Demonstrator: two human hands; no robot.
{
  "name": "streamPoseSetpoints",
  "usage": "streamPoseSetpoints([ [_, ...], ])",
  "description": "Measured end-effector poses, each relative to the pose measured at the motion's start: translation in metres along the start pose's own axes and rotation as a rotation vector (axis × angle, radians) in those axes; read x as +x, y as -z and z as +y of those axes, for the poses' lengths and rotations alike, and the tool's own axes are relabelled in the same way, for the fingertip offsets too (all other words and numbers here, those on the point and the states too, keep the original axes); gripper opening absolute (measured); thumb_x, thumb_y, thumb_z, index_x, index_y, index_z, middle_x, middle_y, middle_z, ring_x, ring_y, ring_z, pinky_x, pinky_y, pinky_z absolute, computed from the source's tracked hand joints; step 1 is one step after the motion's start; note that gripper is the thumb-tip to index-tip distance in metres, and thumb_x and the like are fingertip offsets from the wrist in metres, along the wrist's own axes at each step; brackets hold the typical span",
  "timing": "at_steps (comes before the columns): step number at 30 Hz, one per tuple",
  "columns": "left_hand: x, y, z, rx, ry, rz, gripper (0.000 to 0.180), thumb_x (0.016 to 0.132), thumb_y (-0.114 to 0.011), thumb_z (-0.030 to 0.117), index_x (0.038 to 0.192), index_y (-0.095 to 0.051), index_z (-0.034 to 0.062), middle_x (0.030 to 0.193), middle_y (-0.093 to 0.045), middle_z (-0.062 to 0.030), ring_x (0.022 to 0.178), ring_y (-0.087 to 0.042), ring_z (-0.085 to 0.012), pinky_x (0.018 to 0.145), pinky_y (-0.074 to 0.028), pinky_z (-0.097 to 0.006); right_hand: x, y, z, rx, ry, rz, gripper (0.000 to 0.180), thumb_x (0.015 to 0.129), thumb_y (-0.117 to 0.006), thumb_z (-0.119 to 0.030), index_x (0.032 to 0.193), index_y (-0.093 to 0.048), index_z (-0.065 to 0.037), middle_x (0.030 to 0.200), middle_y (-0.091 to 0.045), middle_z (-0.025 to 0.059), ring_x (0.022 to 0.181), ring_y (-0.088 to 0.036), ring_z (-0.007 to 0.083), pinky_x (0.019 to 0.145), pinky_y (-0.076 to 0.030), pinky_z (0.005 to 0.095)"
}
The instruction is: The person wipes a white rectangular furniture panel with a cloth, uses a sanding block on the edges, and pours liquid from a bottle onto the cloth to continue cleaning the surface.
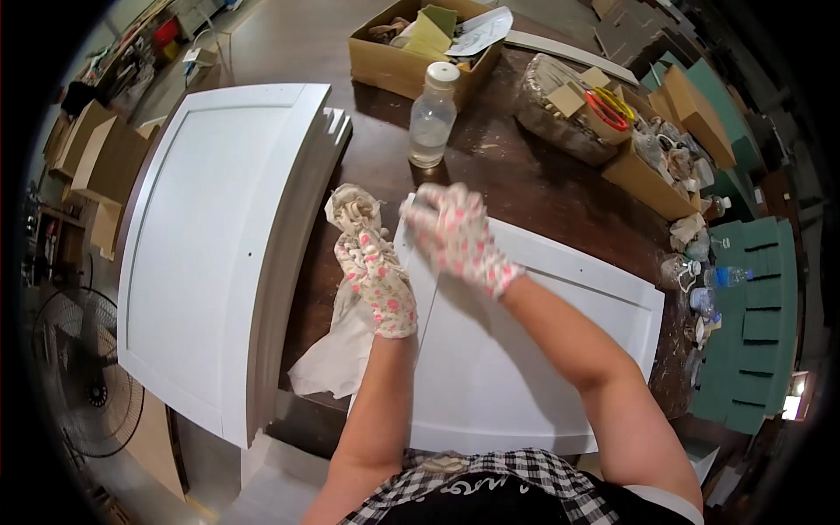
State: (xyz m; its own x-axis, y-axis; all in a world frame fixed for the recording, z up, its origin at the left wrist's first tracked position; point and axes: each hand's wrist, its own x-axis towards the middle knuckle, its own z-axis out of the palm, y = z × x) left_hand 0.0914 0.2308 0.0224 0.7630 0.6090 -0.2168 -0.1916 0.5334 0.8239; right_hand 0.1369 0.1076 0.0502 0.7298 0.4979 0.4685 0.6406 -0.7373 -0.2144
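A white cabinet door panel [516, 350] lies flat on the dark table in front of me. My left hand [378, 278], in a floral glove, is closed around a bunched off-white cloth [354, 208]. The cloth's loose tail [331, 354] hangs down along the table beside the panel's left edge. Over the panel's upper left corner is my right hand [451, 229], gloved in the same pattern. Motion smears its fingers, so I cannot tell whether they hold anything. Beyond the hands stands a clear bottle [430, 122] with a white cap and some liquid inside.
A stack of white door panels [214, 254] stands at the left. Cardboard boxes [394, 66] of scraps sit along the back, near red-and-yellow-handled scissors [608, 109]. Several plastic bottles [726, 277] line the right side by a green rack [744, 332]. A fan [92, 376] is at far left.
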Motion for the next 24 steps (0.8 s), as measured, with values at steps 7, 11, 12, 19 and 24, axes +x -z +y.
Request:
streamPoseSetpoints([
  [7, -0.004, -0.003, 0.007, -0.034, -0.006, 0.047, 0.033, 0.098, -0.053, 0.02, 0.126, -0.042, 0.0067, 0.101, -0.061, -0.0099, 0.081, -0.058, -0.0122, 0.069, -0.048, -0.024, -0.011, -0.006, -0.015, 0.006, -0.033, -0.187, 0.041, 0.077, -0.068, -0.027, 0.117, -0.065, -0.024, 0.12, -0.057, 0.01, 0.102, -0.051, 0.0276, 0.084, -0.041, 0.042],
  [11, -0.007, -0.005, 0.007, 0.004, 0.086, 0.017, 0.036, 0.098, -0.053, 0.019, 0.129, -0.04, 0.0063, 0.1, -0.061, -0.0099, 0.08, -0.058, -0.0123, 0.068, -0.048, -0.024, 0.026, -0.005, 0.025, -0.21, -0.316, -0.168, 0.027, 0.081, -0.066, -0.02, 0.108, -0.07, -0.02, 0.113, -0.061, 0.0082, 0.097, -0.053, 0.028, 0.081, -0.044, 0.0402],
  [12, -0.01, -0.006, 0.01, -0.015, 0.09, 0.047, 0.034, 0.098, -0.053, 0.019, 0.127, -0.041, 0.0061, 0.1, -0.06, -0.0098, 0.078, -0.057, -0.0118, 0.067, -0.048, -0.023, 0.03, -0.001, 0.031, -0.109, -0.321, -0.134, 0.028, 0.082, -0.064, -0.022, 0.109, -0.069, -0.02, 0.11, -0.062, 0.0096, 0.096, -0.054, 0.029, 0.081, -0.044, 0.04],
  [19, -0.009, -0.009, 0.007, 0.115, -0.005, -0.154, 0.03, 0.095, -0.057, 0.017, 0.121, -0.045, 0.0078, 0.095, -0.053, -0.0004, 0.07, -0.047, -0.0046, 0.058, -0.04, -0.018, 0.004, 0.002, -0.009, 0.103, -0.457, -0.04, 0.031, 0.085, -0.061, -0.026, 0.115, -0.066, -0.02, 0.117, -0.059, 0.013, 0.108, -0.052, 0.0317, 0.092, -0.043, 0.0431],
  [24, -0.011, -0.01, 0.014, 0.233, -0.012, -0.134, 0.027, 0.094, -0.058, 0.016, 0.118, -0.049, 0.0067, 0.091, -0.052, 0.0008, 0.063, -0.044, -0.0034, 0.051, -0.037, -0.019, -0.097, 0.058, 0.035, -0.074, -0.72, 0.001, 0.027, 0.087, -0.06, -0.02, 0.113, -0.068, -0.016, 0.114, -0.059, 0.0129, 0.107, -0.051, 0.0309, 0.094, -0.043, 0.0432],
])
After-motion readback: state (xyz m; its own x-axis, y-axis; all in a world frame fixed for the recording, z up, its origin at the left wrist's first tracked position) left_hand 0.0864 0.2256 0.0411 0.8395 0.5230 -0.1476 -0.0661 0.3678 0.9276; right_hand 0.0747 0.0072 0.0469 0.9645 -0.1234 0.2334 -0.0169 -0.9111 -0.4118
